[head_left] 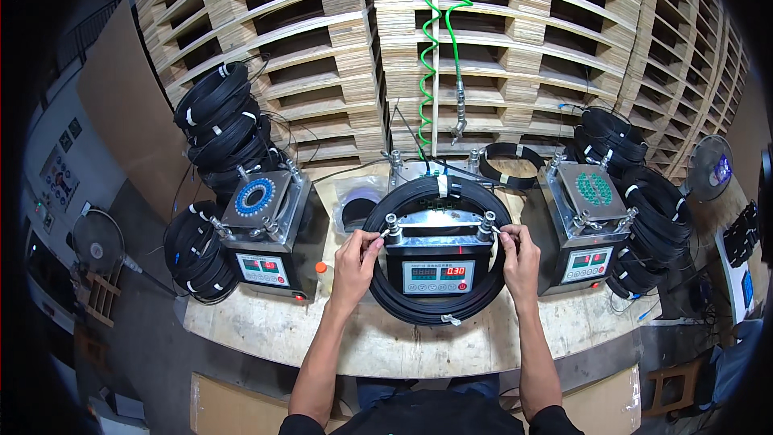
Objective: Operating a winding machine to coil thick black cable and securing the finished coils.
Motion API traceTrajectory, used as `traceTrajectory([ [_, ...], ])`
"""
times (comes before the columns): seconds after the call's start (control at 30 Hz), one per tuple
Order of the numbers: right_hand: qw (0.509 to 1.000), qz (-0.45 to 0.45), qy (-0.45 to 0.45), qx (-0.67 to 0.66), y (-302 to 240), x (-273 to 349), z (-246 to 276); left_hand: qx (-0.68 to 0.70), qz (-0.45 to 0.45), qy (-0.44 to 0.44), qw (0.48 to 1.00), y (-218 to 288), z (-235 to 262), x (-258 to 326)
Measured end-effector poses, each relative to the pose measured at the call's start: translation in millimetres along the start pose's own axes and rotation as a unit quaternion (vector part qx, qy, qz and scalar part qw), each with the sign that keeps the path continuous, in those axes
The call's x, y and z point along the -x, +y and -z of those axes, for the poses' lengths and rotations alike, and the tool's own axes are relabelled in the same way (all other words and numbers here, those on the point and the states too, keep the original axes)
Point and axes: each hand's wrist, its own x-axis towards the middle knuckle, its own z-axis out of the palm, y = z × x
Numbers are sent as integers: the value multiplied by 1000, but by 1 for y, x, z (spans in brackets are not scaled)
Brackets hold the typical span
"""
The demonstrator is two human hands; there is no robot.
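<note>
A metal-topped machine (439,274) with a red lit display stands at the middle of the bench. A big coil of black cable (427,316), tied with white ties, loops around it. At the machine's left front post (392,224), my left hand (357,266) pinches a small clamp lever. My right hand (521,262) pinches the matching lever beside the right front post (488,222). Both hands are closed, and their fingertips partly hide the levers. Between the posts lies a metal plate (439,219), with green pieces showing behind it.
Similar machines stand left (270,270) and right (581,262), with blue and green rings of pieces on top. Stacked cable coils (221,125) flank them. An orange-capped item (321,267) is near my left hand. A green air hose (455,32) hangs before wooden pallets (306,32).
</note>
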Motion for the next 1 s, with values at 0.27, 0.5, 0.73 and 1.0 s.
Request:
traceTrajectory([
  [0.27,999,-17,8,-35,4,-4,3,-59,-102,-9,993,-7,7,-5],
  [0.5,998,-25,18,-50,0,-1,2,-28,-25,-28,999,4,11,-2],
  [0.73,998,-37,29,-34,0,-3,0,-5,29,32,999,0,4,8],
  [1.0,998,-53,-10,-39,-1,-3,5,-28,32,62,997,-4,2,12],
])
